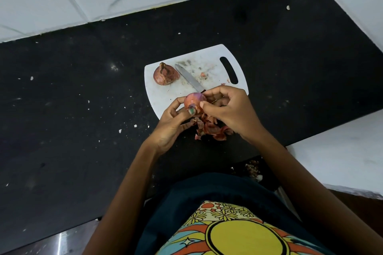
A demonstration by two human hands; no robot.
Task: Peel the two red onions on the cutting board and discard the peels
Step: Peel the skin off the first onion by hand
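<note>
Holding the first onion [194,103] just above the near edge of the cutting board [165,93], I had my left hand [172,122] cupped under it, thumb pressed on its near end, while my right hand [226,109] closed in from the other side, its fingers [204,104] pinched narrow on the skin at the onion's right flank. The way to do this step well, I judged, was to keep the left grip steady and turn the onion a little at a time, lifting each dry layer from a cut end and pulling it along the length rather than tearing across — that way it comes off in wide strips and leaves the purple flesh unbruised. Part of the top already showed smooth and purple; the near side was papery yet. Its long axis ran roughly toward me and away, one end under my left thumb, the other pointing at the board. A heap of peels [211,129] lay on the black bench [83,89] just below my hands, not yet discarded. The second onion [165,74] sat unpeeled at the board's far left corner, its dry tip pointing up and away from me, with the knife [189,78] lying just beside it, blade aimed at the far left.
</note>
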